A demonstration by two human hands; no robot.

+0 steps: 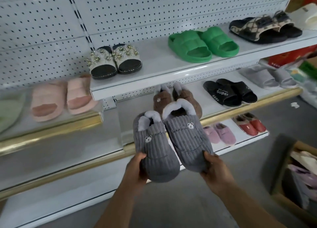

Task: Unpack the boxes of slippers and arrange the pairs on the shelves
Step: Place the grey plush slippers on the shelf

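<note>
Hands at 6 o'clock, in front of the shelving. Left hand grips the toe of the left grey slipper, thumb curled over the upper; right hand grips the toe of the right grey slipper likewise. Both slippers are held in the air, side by side and touching, toes toward the person, fleece-lined heels pointing to 12 o'clock, long axes running near to far. Cardboard box at 4 o'clock, on grey floor. Behind the pair, brown slippers on the gold-edged shelf; bare shelf surface lies at 9 o'clock. Farther, green slides on the upper white shelf, pegboard backing beyond.
</note>
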